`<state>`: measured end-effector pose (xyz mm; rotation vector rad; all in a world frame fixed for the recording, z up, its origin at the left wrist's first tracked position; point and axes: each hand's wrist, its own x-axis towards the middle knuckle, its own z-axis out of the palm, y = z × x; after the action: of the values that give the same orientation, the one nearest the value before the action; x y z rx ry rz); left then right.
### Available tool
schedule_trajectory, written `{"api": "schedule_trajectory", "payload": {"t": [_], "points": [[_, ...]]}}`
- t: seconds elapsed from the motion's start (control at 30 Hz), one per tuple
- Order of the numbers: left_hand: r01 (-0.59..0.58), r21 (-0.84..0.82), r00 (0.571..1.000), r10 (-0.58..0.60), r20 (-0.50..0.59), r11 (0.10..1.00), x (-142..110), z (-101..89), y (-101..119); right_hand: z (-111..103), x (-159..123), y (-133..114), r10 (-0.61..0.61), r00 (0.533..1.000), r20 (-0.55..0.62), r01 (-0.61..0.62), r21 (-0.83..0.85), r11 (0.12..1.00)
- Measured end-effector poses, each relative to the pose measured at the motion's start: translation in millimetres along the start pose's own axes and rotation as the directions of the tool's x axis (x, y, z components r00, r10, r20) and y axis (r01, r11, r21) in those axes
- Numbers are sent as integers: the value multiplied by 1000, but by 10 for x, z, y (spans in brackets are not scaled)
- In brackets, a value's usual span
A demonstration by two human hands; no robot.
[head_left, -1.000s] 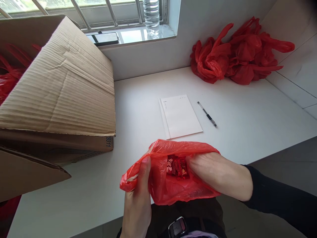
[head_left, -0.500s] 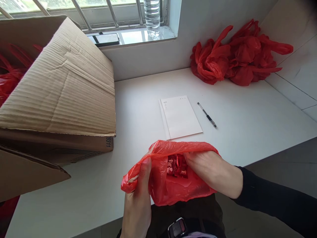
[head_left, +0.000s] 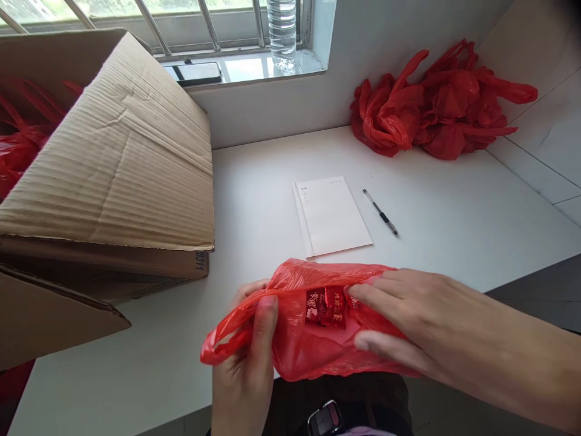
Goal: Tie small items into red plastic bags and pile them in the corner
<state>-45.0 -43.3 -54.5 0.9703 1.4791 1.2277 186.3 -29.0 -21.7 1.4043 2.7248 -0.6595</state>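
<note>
A red plastic bag [head_left: 313, 345] is held open at the near edge of the white table [head_left: 454, 218]. My left hand [head_left: 247, 363] is closed on the bag's left rim, thumb on top and fingers behind. My right hand [head_left: 408, 321] lies over the bag's right side, thumb and fingers closed on its right rim. Inside the bag lie small red wrapped packets [head_left: 325, 307] with printed characters.
A large cardboard box [head_left: 113, 175] with red bags inside stands at the left. A white notepad [head_left: 333, 215] and a pen [head_left: 380, 212] lie mid-table. A heap of red bags [head_left: 431, 106] fills the far right corner. A water bottle [head_left: 282, 30] and phone [head_left: 196, 72] rest on the windowsill.
My right hand has come out of the bag and now grips its right rim from outside. My left hand has pulled the left rim further left, widening the mouth.
</note>
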Motion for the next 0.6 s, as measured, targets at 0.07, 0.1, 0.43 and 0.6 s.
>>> {"api": "schedule_trajectory", "payload": {"t": [0.07, 0.1, 0.43, 0.6], "points": [[-115, 104, 993, 113, 20, 988, 16, -36, 55, -128, -99, -1, -19, 999, -51, 21, 39, 999], [-173, 176, 985, 174, 11, 969, 23, -61, 81, -172, -142, 11, -43, 996, -82, 45, 29, 999], [-466, 80, 873, 444, 204, 881, 38, -134, 346, -446, -238, -79, -132, 904, -406, 212, 159, 964], [-258, -39, 806, 237, 542, 965, 82, 114, 534, -477, -3, -308, -250, 769, -588, 444, 210, 871]]}}
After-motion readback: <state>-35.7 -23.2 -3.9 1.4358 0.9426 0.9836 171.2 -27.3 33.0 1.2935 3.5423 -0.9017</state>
